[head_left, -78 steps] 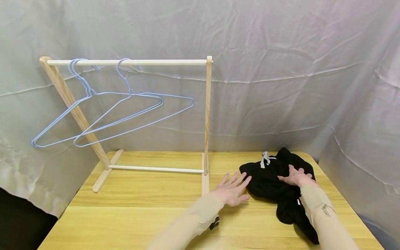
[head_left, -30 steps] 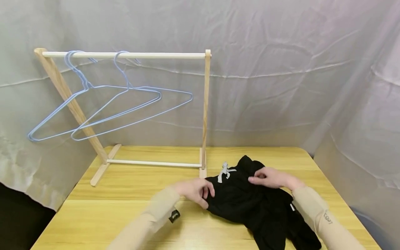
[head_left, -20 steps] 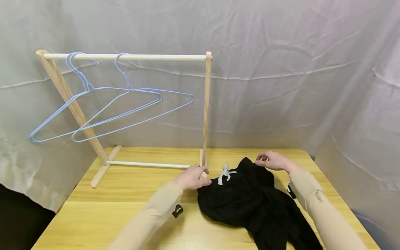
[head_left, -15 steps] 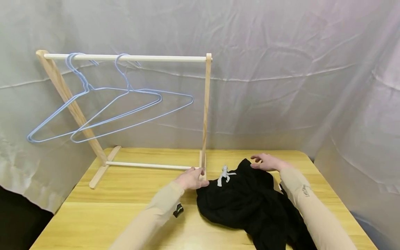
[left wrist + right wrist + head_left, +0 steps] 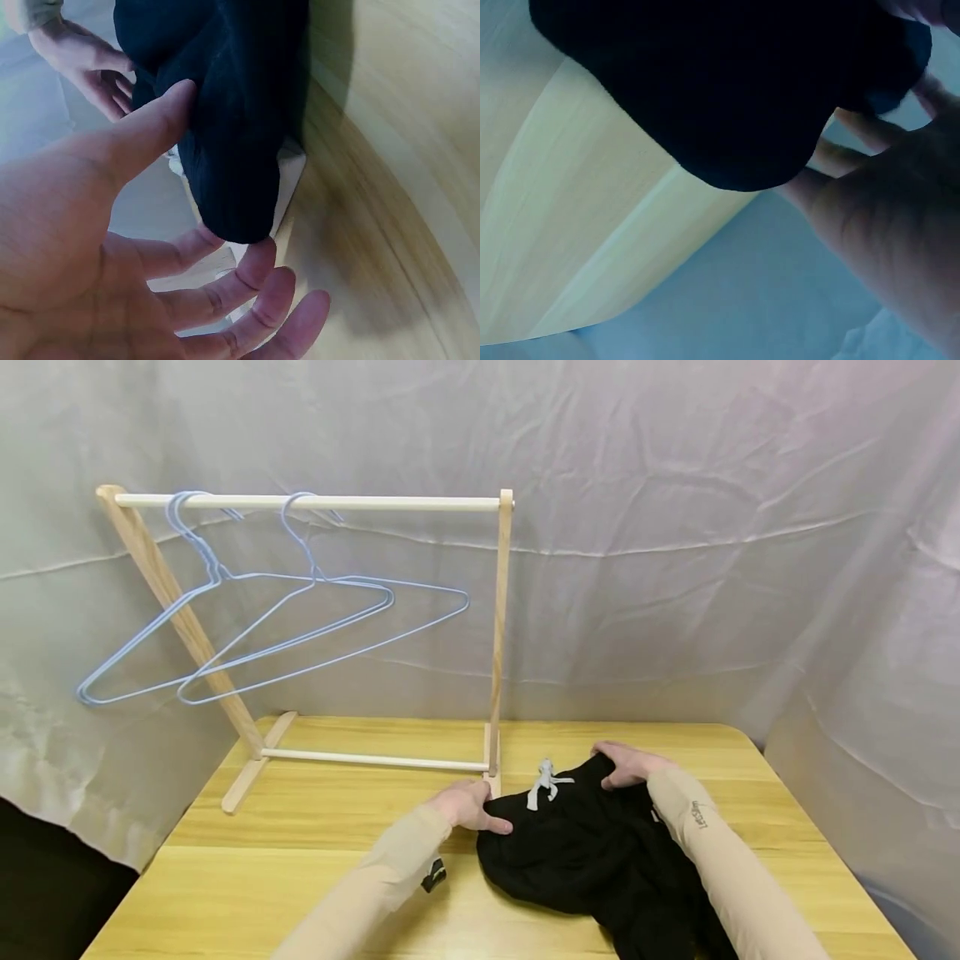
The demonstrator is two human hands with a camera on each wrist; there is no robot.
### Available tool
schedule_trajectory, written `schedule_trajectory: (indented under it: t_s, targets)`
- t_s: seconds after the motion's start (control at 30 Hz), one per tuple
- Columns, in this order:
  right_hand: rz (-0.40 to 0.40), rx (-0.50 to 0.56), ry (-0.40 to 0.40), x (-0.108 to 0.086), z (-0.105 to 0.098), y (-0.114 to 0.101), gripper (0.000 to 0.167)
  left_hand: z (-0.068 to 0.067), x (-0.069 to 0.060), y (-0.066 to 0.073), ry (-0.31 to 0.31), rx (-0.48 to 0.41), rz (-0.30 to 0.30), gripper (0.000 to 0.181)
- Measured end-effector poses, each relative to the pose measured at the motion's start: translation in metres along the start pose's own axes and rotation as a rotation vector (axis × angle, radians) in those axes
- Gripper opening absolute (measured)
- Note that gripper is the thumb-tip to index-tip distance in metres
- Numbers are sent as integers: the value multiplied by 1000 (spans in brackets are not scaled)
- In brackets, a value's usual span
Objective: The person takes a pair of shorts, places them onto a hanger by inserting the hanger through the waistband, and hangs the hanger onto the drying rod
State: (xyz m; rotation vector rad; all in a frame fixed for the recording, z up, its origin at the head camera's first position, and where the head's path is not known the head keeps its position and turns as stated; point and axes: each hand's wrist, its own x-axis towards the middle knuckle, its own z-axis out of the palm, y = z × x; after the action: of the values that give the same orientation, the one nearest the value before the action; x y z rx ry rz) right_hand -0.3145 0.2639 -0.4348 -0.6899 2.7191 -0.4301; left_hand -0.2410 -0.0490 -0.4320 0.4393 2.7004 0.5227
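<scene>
Black drawstring pants point(image 5: 585, 843) lie bunched on the table, waistband toward the back, with a white drawstring bow point(image 5: 546, 783) at the waist. My left hand point(image 5: 465, 806) holds the left end of the waistband. The left wrist view shows its thumb on the cloth and the fingertips at the cloth's edge. At the waistband's other end, my right hand point(image 5: 626, 766) has its thumb on the near side and its fingers behind. In the right wrist view, black cloth point(image 5: 727, 97) hides part of the right fingers. The lower pants legs run out of the head view.
A wooden rack point(image 5: 501, 635) stands at the back left, its right foot close to my left hand. Several blue wire hangers point(image 5: 315, 578) hang from its white rail point(image 5: 390, 503). Grey curtains point(image 5: 675, 568) enclose the wooden table point(image 5: 300, 877).
The pants came from the far right toward the middle, beside the rack's foot. My left hand has gone to the waistband's left end. My right hand has moved from above the cloth to the right end.
</scene>
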Motion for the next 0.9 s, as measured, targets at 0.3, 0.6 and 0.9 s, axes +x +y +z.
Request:
schedule_trajectory:
  t_s: [0.3, 0.6, 0.9]
  targets:
    - [-54, -5, 154, -12, -19, 4, 25, -3, 2, -4, 13, -157, 94, 34]
    - [-179, -27, 507, -54, -113, -34, 22, -72, -18, -4, 132, -487, 277, 27]
    - [-166, 261, 1117, -104, -211, -120, 24, -194, -64, 35, 740, -758, 479, 35]
